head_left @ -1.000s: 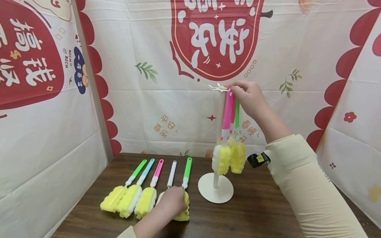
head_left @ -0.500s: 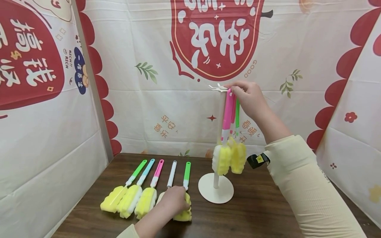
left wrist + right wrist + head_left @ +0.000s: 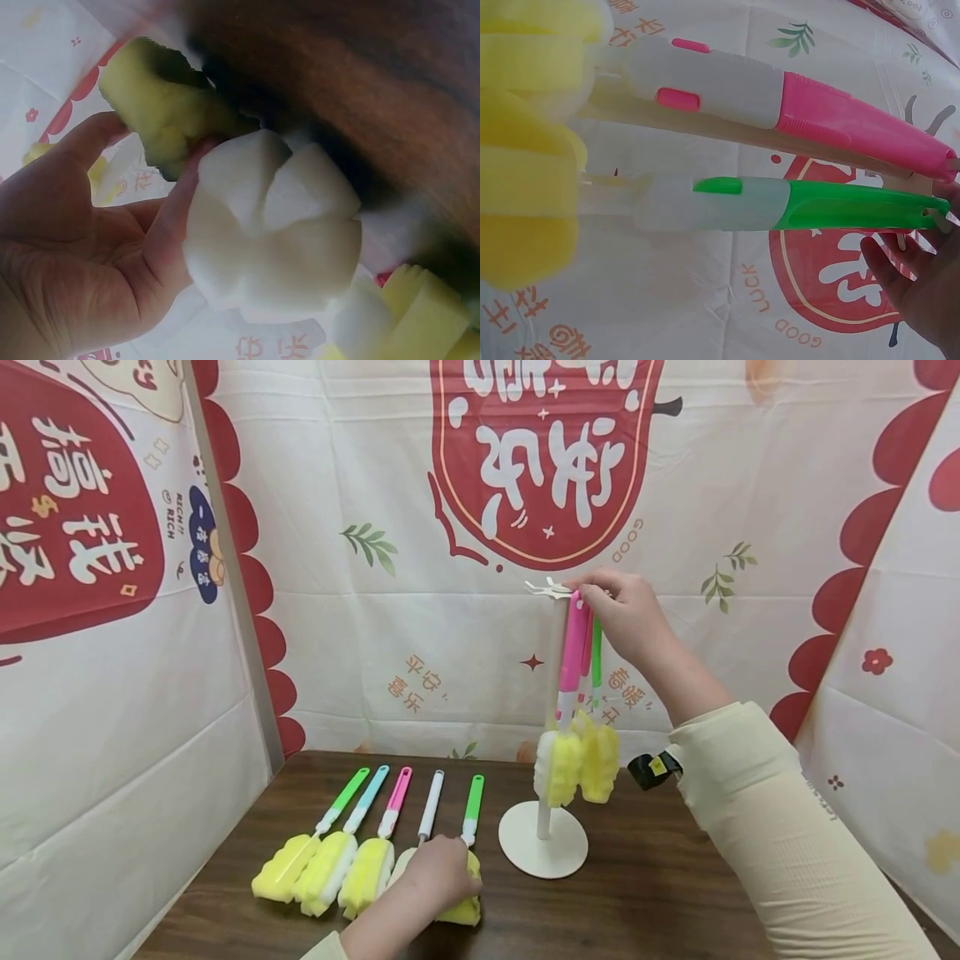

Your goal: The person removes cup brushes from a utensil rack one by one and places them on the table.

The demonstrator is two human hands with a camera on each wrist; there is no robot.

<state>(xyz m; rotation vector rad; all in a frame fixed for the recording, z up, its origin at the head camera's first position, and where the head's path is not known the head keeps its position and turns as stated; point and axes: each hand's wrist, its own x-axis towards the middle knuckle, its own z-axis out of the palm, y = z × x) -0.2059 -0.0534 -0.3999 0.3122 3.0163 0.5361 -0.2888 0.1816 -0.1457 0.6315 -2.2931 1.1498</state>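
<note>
My left hand [image 3: 441,870] grips the yellow sponge head of a green-handled sponge brush [image 3: 474,802], rightmost in a row on the table. In the left wrist view, thumb and fingers are around that yellow sponge [image 3: 161,105], and a white sponge head [image 3: 274,240] hides part of the fingers. Raised at the top of a white hanging stand [image 3: 551,587], my right hand [image 3: 621,614] pinches its hook rack beside the handle ends. From the hooks hang a pink-handled brush [image 3: 574,643] and a green-handled brush [image 3: 597,652], with another pink handle behind; the exact fingertip contact is partly hidden.
Left of my left hand lie sponge brushes with white [image 3: 432,806], pink [image 3: 396,802], blue [image 3: 367,797] and green [image 3: 343,797] handles. The stand's round base [image 3: 521,853] rests on the dark wooden table [image 3: 637,877]. Printed cloth [image 3: 360,635] encloses the back and sides.
The green-handled brush at my left hand has shifted slightly toward me, its handle end sliding down the table. My right hand stays at the top of the stand. The head view has tilted slightly.
</note>
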